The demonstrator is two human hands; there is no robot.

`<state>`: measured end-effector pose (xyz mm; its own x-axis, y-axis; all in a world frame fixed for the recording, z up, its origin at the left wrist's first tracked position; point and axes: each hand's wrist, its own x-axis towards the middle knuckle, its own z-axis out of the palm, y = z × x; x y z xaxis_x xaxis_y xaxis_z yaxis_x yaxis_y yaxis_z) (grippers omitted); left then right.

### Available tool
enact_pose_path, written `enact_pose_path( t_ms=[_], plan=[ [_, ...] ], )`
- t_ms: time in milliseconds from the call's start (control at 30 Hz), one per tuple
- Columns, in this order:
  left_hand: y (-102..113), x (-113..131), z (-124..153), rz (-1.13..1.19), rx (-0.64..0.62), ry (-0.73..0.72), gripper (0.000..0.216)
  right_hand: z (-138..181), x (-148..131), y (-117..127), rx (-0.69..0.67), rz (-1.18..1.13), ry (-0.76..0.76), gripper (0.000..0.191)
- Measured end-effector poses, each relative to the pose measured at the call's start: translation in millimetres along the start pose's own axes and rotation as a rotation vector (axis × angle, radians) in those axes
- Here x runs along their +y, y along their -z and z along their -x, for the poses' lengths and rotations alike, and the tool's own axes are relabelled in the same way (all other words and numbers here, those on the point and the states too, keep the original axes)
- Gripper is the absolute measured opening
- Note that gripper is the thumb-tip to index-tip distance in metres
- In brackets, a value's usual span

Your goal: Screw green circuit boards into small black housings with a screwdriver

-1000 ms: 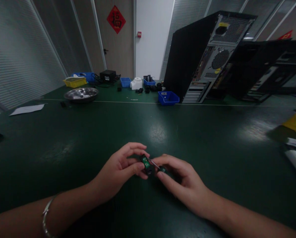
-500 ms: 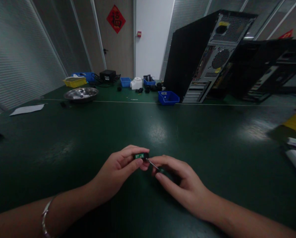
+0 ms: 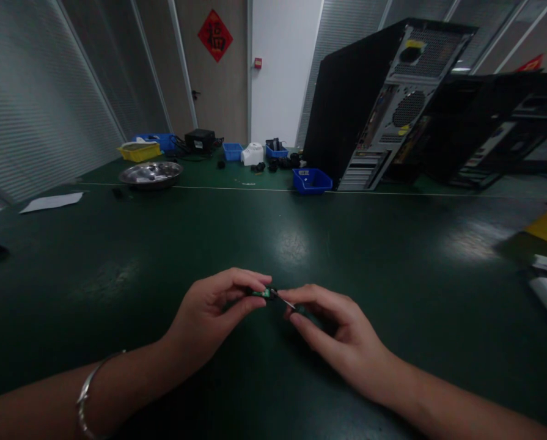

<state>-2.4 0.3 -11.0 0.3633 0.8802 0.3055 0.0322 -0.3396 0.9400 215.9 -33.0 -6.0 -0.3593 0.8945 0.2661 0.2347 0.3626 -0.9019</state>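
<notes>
**Pinching a small green-and-black part (image 3: 264, 294) beside a thin metal-shafted tool (image 3: 286, 302)**

I have the left hand (image 3: 209, 315) coming in from the lower left, fingers above and thumb below, gripping the part between their tips. From here I read its green face as a piece of circuit board; its black end points toward the right hand (image 3: 341, 333). The part is held over the dark green table (image 3: 236, 232), though I cannot tell how high.

On the other side, my right thumb and forefinger are closed around the tool. Most of its handle is hidden by the fingers, while the bright shaft slants up and leftward to the part's black end. The tip is too small on my feed to say whether it touches or sits just beside it. The two hands are near each other but apart. A silver bracelet (image 3: 83, 398) rings the left forearm.

Farther off, I see a blue bin (image 3: 316, 187) just beside the foot of a black computer tower (image 3: 346, 116). Well to the left stands a shiny metal bowl (image 3: 130, 179) with things in it, and a sheet of white paper (image 3: 51, 202) lies nearer the left edge.
</notes>
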Motion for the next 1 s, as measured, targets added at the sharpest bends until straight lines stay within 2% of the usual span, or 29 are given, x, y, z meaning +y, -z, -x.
enact_pose_path(
  t_ms=[267,367,500,667,833,1000],
  plan=[
    [4.4,2.7,0.9,-0.304,-0.054,-0.154,0.020,0.0,-0.2,-0.3,-0.001,0.050,-0.015,0.027],
    [5.0,3.3,0.9,-0.347,-0.065,-0.195,0.019,-0.5,-0.4,-0.2,-0.001,0.051,-0.016,0.027],
    [5.4,2.2,-0.4,-0.308,-0.066,-0.182,0.019,-1.6,-0.7,-0.8,0.006,-0.011,-0.053,0.023],
    [4.0,0.6,-2.1,-0.120,-0.063,-0.094,0.019,-2.2,-1.1,-1.3,-0.021,-0.189,-0.180,0.020],
    [2.7,0.5,-2.2,-0.069,-0.047,-0.112,0.019,-1.6,1.5,-1.3,-0.049,-0.319,-0.297,0.029],
    [1.7,3.2,-2.0,-0.013,-0.031,-0.087,0.021,-0.5,6.9,-0.5,-0.069,-0.373,-0.311,0.031]
  ],
)
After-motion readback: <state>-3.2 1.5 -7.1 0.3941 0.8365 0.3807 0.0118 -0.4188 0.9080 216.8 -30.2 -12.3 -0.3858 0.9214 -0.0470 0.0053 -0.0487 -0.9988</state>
